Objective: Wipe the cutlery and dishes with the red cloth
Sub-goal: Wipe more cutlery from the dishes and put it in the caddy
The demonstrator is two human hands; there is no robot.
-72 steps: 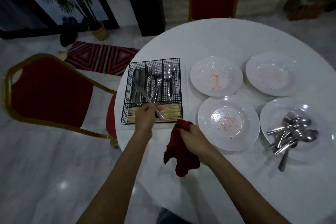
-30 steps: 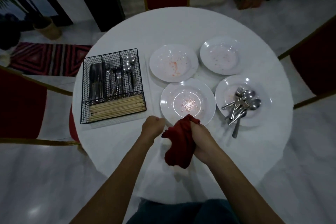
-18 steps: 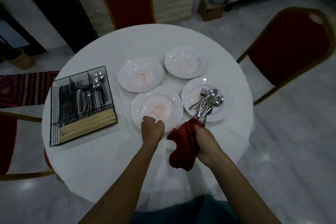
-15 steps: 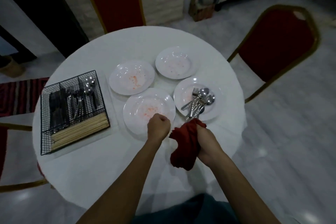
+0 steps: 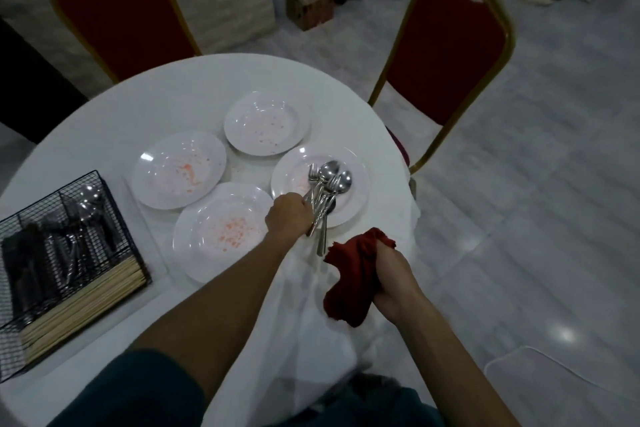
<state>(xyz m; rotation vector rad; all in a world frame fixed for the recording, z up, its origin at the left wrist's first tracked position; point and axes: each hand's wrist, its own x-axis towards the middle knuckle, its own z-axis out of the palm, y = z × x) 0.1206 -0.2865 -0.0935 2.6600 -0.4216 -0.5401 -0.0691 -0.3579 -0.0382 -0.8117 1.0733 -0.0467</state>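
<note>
Here, the left hand is curled round the handles of the cutlery, a bunch of spoons and forks whose heads lie in the right-hand plate. One handle is seen jutting past that plate's near rim toward the red cloth. The cloth is bunched and clamped in the right hand, which is held by the near right edge of the round white surface, close to the left hand but apart from it.

The right-hand plate is set close to the right edge of the surface. Three smeared plates are grouped beside it: a far plate, a left plate and a near plate, the last partly crossed by the left forearm. Their rims are packed tightly; whether they touch cannot be told.

A wire caddy is placed at the left edge, with chopsticks along its near side, and a strip of white surface is left between it and the plates. A broader white stretch is shown beyond the plates, up to the far edge. One red chair is stood at the far edge, another at the right edge, with grey floor spread wide to the right.
</note>
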